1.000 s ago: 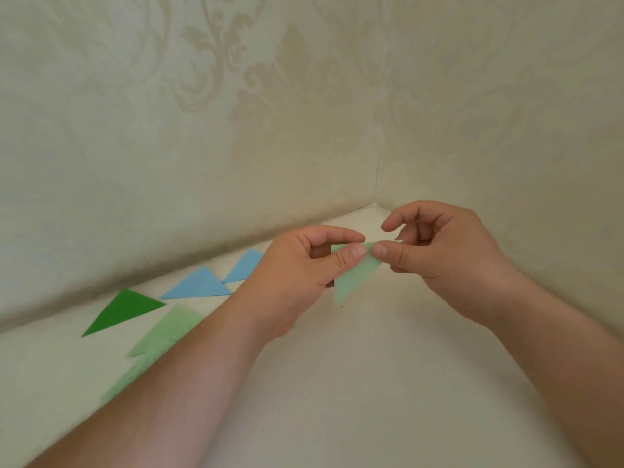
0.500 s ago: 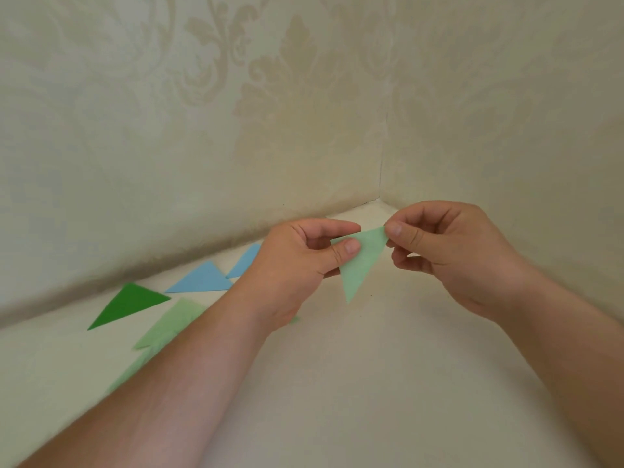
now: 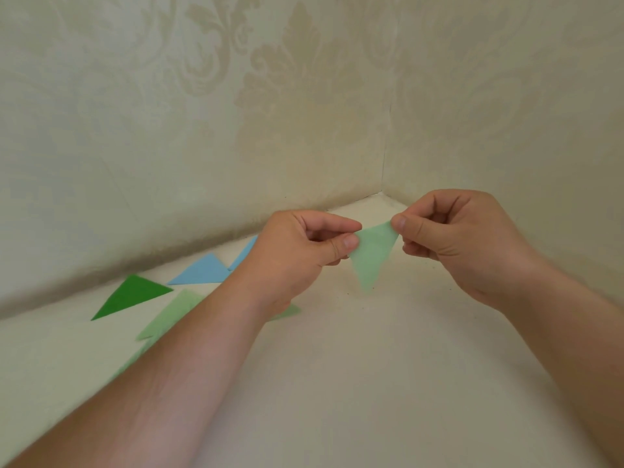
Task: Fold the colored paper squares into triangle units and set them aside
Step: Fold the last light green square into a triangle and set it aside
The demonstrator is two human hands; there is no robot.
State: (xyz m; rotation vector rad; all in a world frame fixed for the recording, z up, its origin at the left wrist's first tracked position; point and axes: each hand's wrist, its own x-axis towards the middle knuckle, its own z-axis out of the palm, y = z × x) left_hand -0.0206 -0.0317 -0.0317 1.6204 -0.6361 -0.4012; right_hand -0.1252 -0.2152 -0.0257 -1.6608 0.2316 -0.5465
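Both hands have risen a little and moved apart since a second ago, so the pale green triangle (image 3: 370,255) now hangs flat and open between them with its point down, where before it was half hidden under the thumbs. It is in the air above the surface (image 3: 354,383), near the corner of the two walls (image 3: 202,130).

The left hand (image 3: 297,255) pinches the left upper corner of the triangle between thumb and forefinger; its other fingers are curled under the palm. The right hand (image 3: 452,241) pinches the right upper corner in the same way, thumb on the near side, the forefinger bent over from above. The lower tip of the paper looks a little blurred.

On the surface to the left lie the finished pieces. A dark green triangle (image 3: 130,297) is nearest the left wall. Just beside it, further back, is a blue triangle (image 3: 202,272), and behind that a second blue one (image 3: 246,253), mostly hidden by the left hand. In front of the dark green one lies a light green triangle (image 3: 172,314), partly under the left forearm. More light green paper (image 3: 130,364) shows at the edge of this forearm lower down, and a small piece (image 3: 287,311) shows below the left wrist; their shape I cannot tell.
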